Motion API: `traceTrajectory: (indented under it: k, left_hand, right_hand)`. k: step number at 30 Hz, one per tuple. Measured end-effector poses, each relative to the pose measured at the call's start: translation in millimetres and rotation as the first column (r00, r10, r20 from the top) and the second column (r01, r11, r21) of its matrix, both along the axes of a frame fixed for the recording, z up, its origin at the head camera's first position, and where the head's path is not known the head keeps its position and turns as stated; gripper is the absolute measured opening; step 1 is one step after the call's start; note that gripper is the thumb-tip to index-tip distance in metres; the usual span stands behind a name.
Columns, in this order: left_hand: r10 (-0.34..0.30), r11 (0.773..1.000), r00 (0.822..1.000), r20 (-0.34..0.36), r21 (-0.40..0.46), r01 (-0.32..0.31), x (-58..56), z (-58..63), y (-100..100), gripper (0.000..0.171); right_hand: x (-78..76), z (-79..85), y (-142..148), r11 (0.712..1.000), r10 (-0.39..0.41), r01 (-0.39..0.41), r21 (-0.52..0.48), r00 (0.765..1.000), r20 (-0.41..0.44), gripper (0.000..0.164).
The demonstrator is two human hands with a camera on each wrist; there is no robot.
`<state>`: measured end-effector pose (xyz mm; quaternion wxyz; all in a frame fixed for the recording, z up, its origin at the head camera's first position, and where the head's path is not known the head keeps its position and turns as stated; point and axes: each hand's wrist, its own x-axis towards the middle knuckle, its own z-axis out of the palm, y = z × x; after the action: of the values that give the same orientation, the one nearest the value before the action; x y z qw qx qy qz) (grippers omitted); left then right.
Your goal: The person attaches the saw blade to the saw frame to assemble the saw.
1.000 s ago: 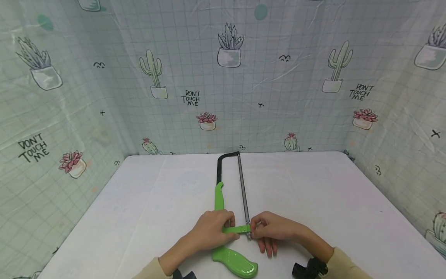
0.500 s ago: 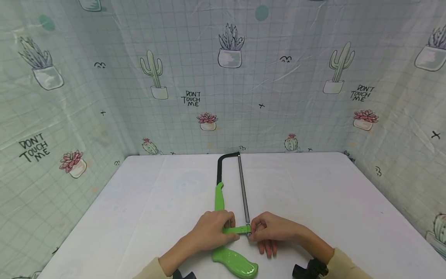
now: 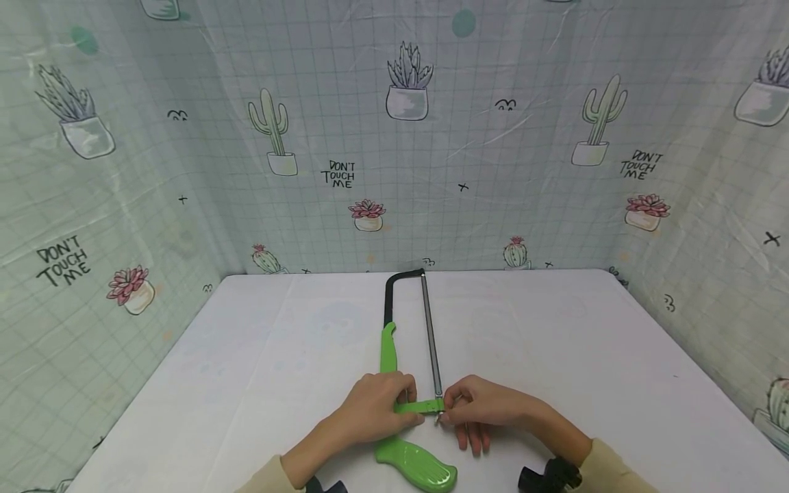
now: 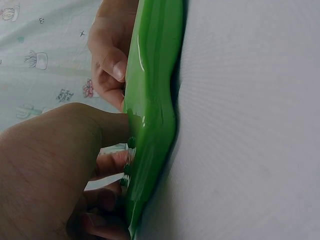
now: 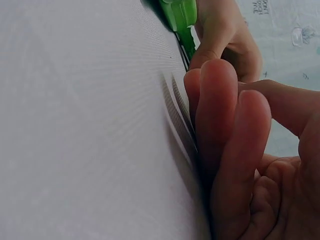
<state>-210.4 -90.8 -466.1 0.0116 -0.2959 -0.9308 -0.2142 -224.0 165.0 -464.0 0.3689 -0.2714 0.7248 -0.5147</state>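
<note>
A hacksaw with a green handle (image 3: 422,469) and black front frame (image 3: 388,301) lies flat, its far end pointing away. Its grey blade (image 3: 430,335) runs along the right side. My left hand (image 3: 372,407) grips the green frame where the short crossbar (image 3: 420,406) leaves it, thumb and fingers on either side of that bar. At the bar's right end, my right hand (image 3: 483,404) pinches a small metal wing nut (image 3: 438,418) between thumb and index finger. In the right wrist view, the other fingers (image 5: 217,110) of that hand hang low beside the table and hide the nut.
The white table (image 3: 277,356) carries the saw near its front middle. Behind and at both sides rises a cloth backdrop (image 3: 462,226) printed with cacti. Black wrist camera mounts (image 3: 548,476) sit near both sleeves.
The metal wing nut shows at a different angle in each frame, turned by the right thumb and finger. The left hand and the saw stay in place.
</note>
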Motion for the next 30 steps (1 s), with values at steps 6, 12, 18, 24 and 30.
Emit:
traceTrajectory:
  k: [6, 12, 18, 24, 30]
  left_hand:
    - [0.004, 1.0, 1.0, -0.007, -0.001, -0.004, 0.1, 0.3, -0.3, 0.026]
    - [0.009, 1.0, 1.0, -0.014, -0.002, -0.009, 0.7, 0.8, -0.5, 0.025]
    - [0.008, 1.0, 1.0, -0.012, 0.002, -0.008, 1.0, 1.1, -0.5, 0.025]
    - [0.008, 1.0, 1.0, -0.01, 0.002, -0.008, 0.8, 1.0, -0.7, 0.026]
    - [0.006, 1.0, 1.0, -0.016, -0.001, -0.006, 0.0, 0.5, -1.1, 0.025]
  right_hand:
    - [-1.8, -0.3, 1.9, 1.0, 0.019, -0.019, -0.008, 1.0, 0.004, 0.008]
    - [-2.1, -1.2, 1.8, 1.0, 0.016, -0.016, -0.007, 1.0, -0.01, 0.008]
    - [-2.6, -1.9, 0.6, 1.0, 0.002, -0.002, -0.002, 1.0, -0.016, 0.008]
    - [-2.3, -1.9, -0.2, 1.0, -0.004, 0.004, 0.001, 1.0, -0.014, 0.007]
    - [-1.7, -1.6, 0.3, 1.0, 0.009, -0.009, -0.006, 1.0, -0.013, 0.007]
